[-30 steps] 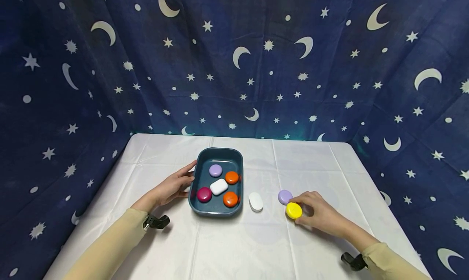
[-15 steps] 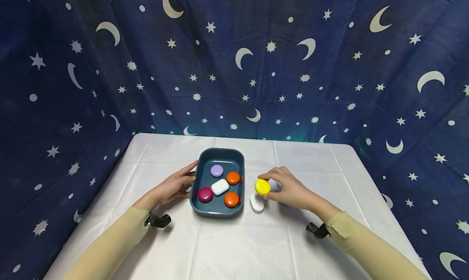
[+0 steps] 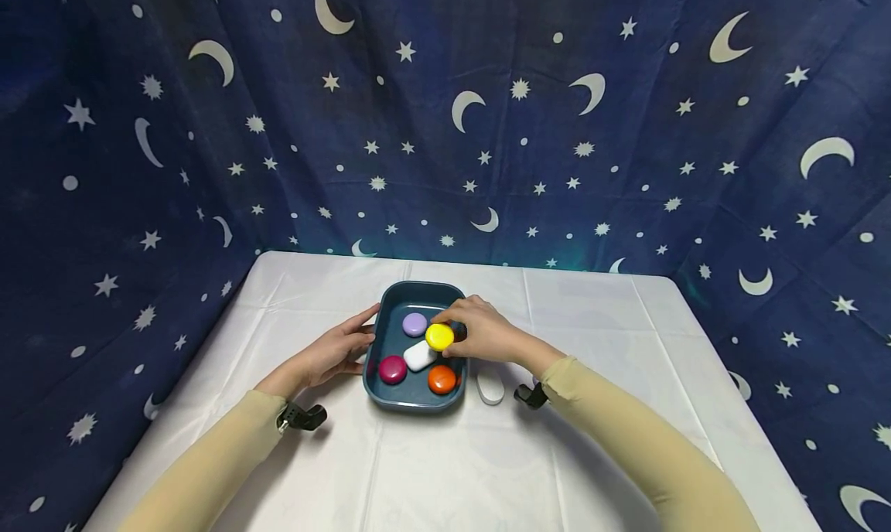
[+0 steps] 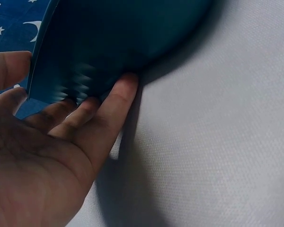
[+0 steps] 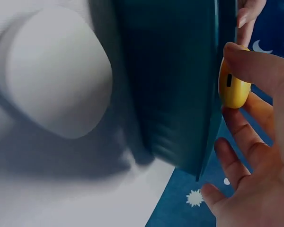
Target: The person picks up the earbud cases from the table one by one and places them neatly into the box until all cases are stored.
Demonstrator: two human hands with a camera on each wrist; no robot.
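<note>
My right hand pinches a yellow round disc between thumb and fingers, above the right part of the dark blue tray. In the right wrist view, the yellow disc shows a small dark slot in its edge. My left hand touches the tray's left wall with spread, fairly straight fingers. Inside the tray lie a lilac disc, a white rounded block, a crimson disc and an orange disc. Another orange disc is hidden behind the yellow one and my hand.
A white oval piece lies on the white-covered table, just right of the tray. Most of a second lilac disc is hidden by my right wrist. A dark blue curtain with moons and stars surrounds the table.
My right hand has carried the yellow disc up from the table at the right, leftward past the white oval, to over the tray. My left hand stays at the tray's side.
</note>
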